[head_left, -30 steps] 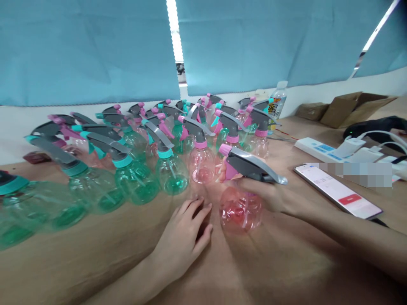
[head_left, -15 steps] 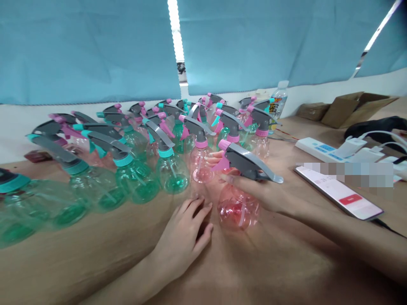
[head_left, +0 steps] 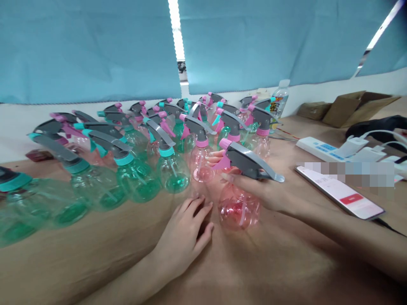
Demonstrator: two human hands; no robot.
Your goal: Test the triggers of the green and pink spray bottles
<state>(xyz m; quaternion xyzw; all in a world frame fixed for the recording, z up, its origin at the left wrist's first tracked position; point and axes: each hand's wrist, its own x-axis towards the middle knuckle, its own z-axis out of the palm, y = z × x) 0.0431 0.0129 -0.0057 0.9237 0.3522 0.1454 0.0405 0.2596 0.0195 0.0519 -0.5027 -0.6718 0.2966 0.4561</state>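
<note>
A pink-tinted clear spray bottle [head_left: 237, 212] stands upright on the wooden table, with a grey and pink trigger head. My right hand [head_left: 269, 192] is closed round its neck just under the trigger head. The thumb lies across the front, and the fingertips show past the far side. To the left of that bottle, my left hand [head_left: 187, 228] rests on the tabletop with its fingers loosely bent and apart, holding nothing. Just beyond my hands stand another pink spray bottle [head_left: 201, 163] and a green spray bottle [head_left: 173, 173].
Several more green and pink spray bottles crowd the left and back. At right lie a phone [head_left: 340, 192] and a white power strip [head_left: 318, 148] with plugs and cables. Farther back are a labelled drink bottle [head_left: 281, 99] and an opened cardboard box [head_left: 346, 110]. A blue curtain [head_left: 95, 51] hangs behind.
</note>
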